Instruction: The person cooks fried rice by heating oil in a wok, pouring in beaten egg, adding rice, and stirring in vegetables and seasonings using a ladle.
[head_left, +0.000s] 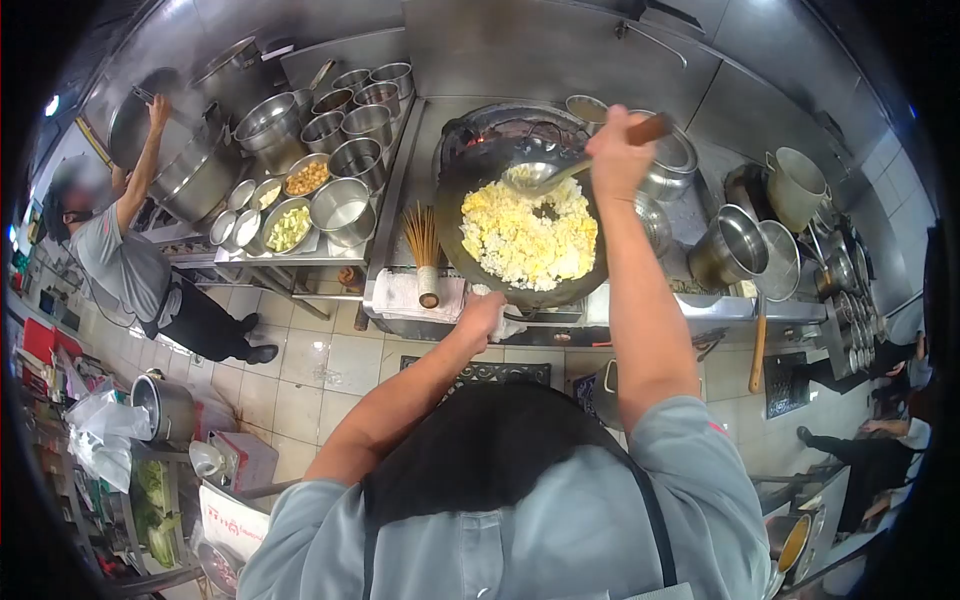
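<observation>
A large dark wok [455,235] sits on the burner, holding a heap of yellow and white egg fried rice [530,240]. My right hand [620,160] is closed around the handle of a metal ladle [537,180], whose wooden end sticks out past my fist. The ladle's bowl rests at the far edge of the rice. At the wok's near edge, my left hand [482,318] is closed on a pale cloth [508,326] at the rim; the handle under it is hidden. Just left of the wok, a bamboo wok brush [424,262] stands on a folded towel [395,293].
Flames show behind the wok. On the left, a side table carries metal pots and bowls of diced food [307,178]. Right of the wok stand a lidded pot [672,165], a deep pot [728,245] and a long-handled strainer [775,262]. A co-worker [130,250] reaches into a stockpot at far left.
</observation>
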